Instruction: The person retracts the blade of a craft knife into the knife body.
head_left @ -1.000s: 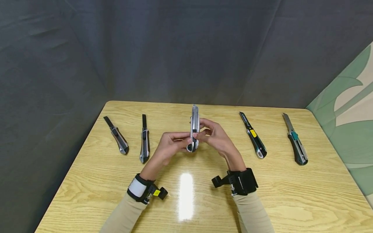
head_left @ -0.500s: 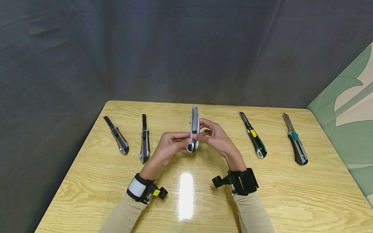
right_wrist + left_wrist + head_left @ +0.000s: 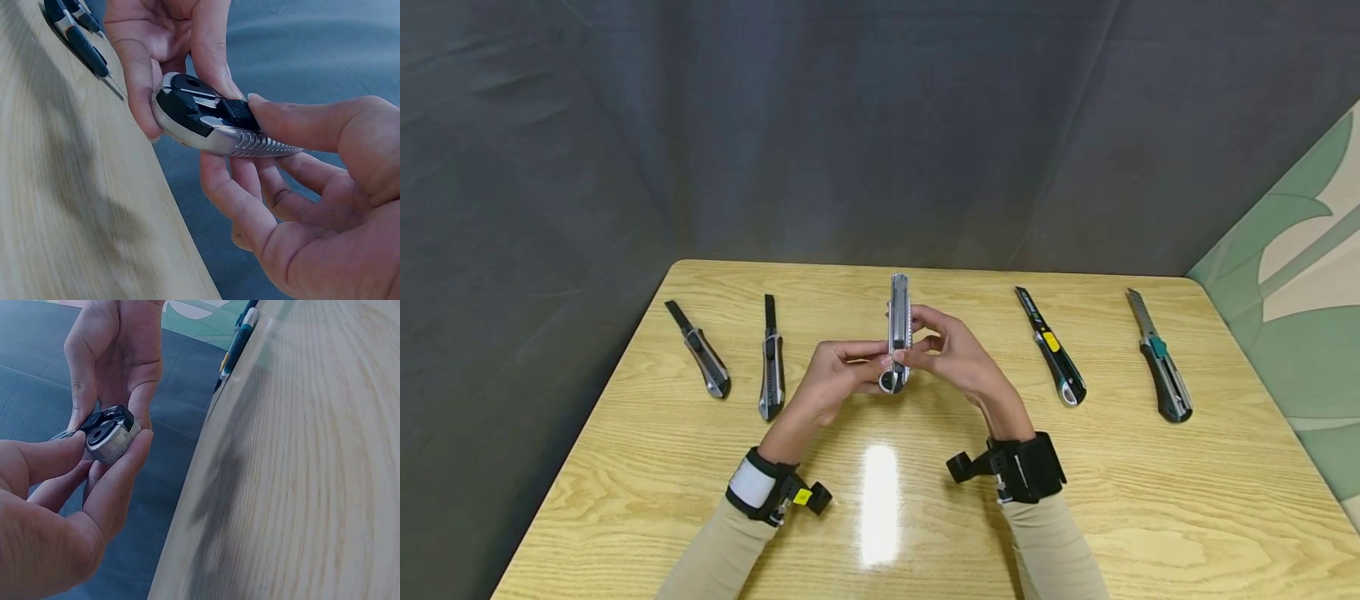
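Note:
Both hands hold one silver utility knife [image 3: 899, 321] above the middle of the table, its nose toward the back curtain. My left hand [image 3: 842, 375] grips its rear end between thumb and fingers. With the thumb on the black slider [image 3: 237, 114], my right hand [image 3: 958, 354] pinches the knife from the other side, fingers beneath the ridged grip. In the left wrist view the rounded butt of the knife [image 3: 112, 437] faces the camera. No blade shows beyond the nose in the head view.
On the wooden table [image 3: 625, 475], two grey-and-black utility knives [image 3: 707, 358] [image 3: 771, 367] lie at left with dark blades out. At right lie a black one with a yellow slider [image 3: 1060, 358] and one with a teal slider [image 3: 1163, 367], blades out. A dark curtain [image 3: 865, 133] hangs behind.
The right thumb has drawn the slider slightly toward the rear end. The blade tip that showed at the nose has gone inside. The left hand stays almost still.

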Action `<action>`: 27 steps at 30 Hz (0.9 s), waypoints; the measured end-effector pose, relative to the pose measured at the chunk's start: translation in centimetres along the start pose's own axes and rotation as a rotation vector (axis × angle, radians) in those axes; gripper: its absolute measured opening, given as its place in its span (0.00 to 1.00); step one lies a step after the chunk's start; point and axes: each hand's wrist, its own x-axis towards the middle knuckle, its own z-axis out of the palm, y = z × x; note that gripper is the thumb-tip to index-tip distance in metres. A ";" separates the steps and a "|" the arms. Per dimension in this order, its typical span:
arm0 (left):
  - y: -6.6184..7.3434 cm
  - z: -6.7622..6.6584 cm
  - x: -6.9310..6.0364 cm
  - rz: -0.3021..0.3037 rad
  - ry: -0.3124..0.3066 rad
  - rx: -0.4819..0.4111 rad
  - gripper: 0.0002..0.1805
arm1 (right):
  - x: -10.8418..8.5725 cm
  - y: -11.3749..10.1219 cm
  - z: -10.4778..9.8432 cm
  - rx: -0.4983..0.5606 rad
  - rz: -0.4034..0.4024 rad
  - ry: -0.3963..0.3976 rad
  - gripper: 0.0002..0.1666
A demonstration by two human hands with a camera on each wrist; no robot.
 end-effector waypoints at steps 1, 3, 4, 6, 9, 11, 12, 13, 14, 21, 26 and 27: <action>0.0 0.0 0.0 0.000 0.001 0.003 0.16 | 0.0 0.0 0.0 -0.002 0.004 0.001 0.34; 0.0 0.0 0.0 0.002 -0.003 0.008 0.16 | -0.1 0.0 0.0 0.000 0.013 0.000 0.34; 0.0 0.1 0.0 0.003 -0.002 0.009 0.16 | -0.1 0.0 0.0 0.002 0.015 -0.003 0.35; -0.1 0.0 0.0 0.002 -0.002 0.008 0.16 | -0.1 0.0 0.0 0.000 0.016 -0.009 0.35; -0.2 0.0 0.1 0.002 -0.001 0.003 0.16 | -0.2 0.0 -0.1 -0.010 0.014 -0.018 0.35; -0.3 0.0 0.1 0.001 -0.007 0.003 0.16 | -0.2 0.0 -0.1 -0.019 0.013 -0.018 0.35; -0.3 0.1 0.1 0.002 -0.009 0.004 0.16 | -0.3 0.0 -0.1 -0.023 0.013 -0.018 0.35; -0.3 0.1 0.1 0.004 -0.011 0.005 0.16 | -0.3 0.0 -0.2 -0.026 0.014 -0.019 0.35; -0.3 0.1 0.1 0.005 -0.012 0.003 0.17 | -0.3 0.0 -0.2 -0.028 0.017 -0.019 0.36; -0.3 0.0 0.1 0.008 -0.007 0.008 0.16 | -0.3 -0.1 -0.2 -0.040 0.041 -0.028 0.36; -0.3 0.0 0.1 0.020 -0.008 0.020 0.16 | -0.3 -0.2 -0.1 -0.054 0.063 -0.018 0.36; -0.2 -0.1 0.1 0.019 -0.009 0.022 0.16 | -0.3 -0.2 -0.1 -0.059 0.065 -0.011 0.36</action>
